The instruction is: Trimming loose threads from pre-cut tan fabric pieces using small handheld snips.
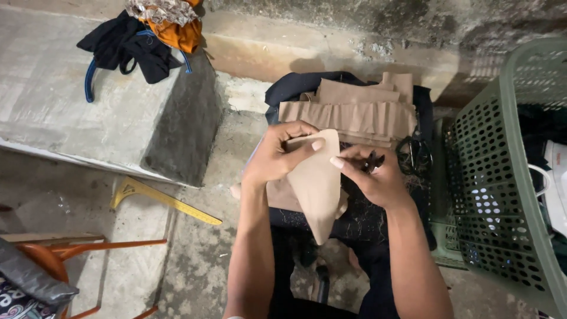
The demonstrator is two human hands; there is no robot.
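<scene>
Rough concrete floor filled the frame while, at centre, the left hand pinched a tan fabric piece by its top edge and the right hand closed around small dark snips, fingertips touching the cloth, below a stack of folded tan pieces.

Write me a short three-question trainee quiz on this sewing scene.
1. True or false: both hands hold the tan pointed fabric piece.
2. What else sits in the right hand? A) small dark thread snips B) yellow curved ruler
3. Which side of the person is the green perforated plastic basket on?

Key: 1 true, the left hand pinches its top edge too; 2 A; 3 the right side.
</scene>
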